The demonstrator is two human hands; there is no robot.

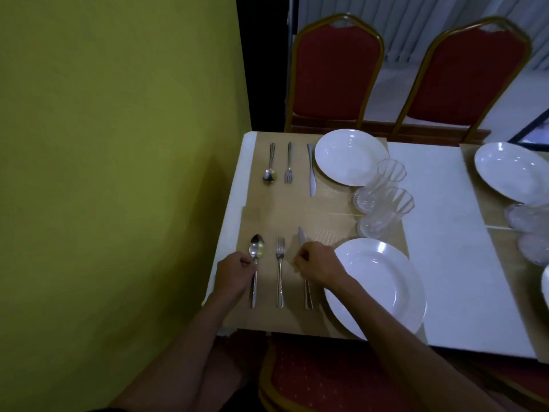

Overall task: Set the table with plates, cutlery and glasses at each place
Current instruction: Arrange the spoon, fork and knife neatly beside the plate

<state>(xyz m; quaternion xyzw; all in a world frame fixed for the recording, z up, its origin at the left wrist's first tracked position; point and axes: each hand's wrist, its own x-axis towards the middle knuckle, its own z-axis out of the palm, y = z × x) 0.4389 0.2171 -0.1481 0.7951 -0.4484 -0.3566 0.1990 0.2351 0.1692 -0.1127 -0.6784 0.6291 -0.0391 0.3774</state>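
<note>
At the near place a spoon point(256, 251), a fork point(279, 272) and a knife point(307, 294) lie side by side on a tan placemat point(267, 221), left of a white plate point(383, 281). My left hand point(233, 270) pinches the spoon's handle just below the bowl. My right hand point(316, 263) lies over the middle of the knife with curled fingers; the knife's tip shows above it. Two clear glasses point(380, 185) point(383, 212) stand between this plate and the far plate point(346, 156). The far place has its own spoon point(269, 166), fork point(289, 165) and knife point(311, 171).
A green wall point(118, 144) runs close along the table's left edge. Red chairs point(335, 72) stand behind the table, and another red chair point(312, 379) is below me. To the right lie more plates point(511, 171) and glasses point(523, 218) on the white tablecloth point(445, 233).
</note>
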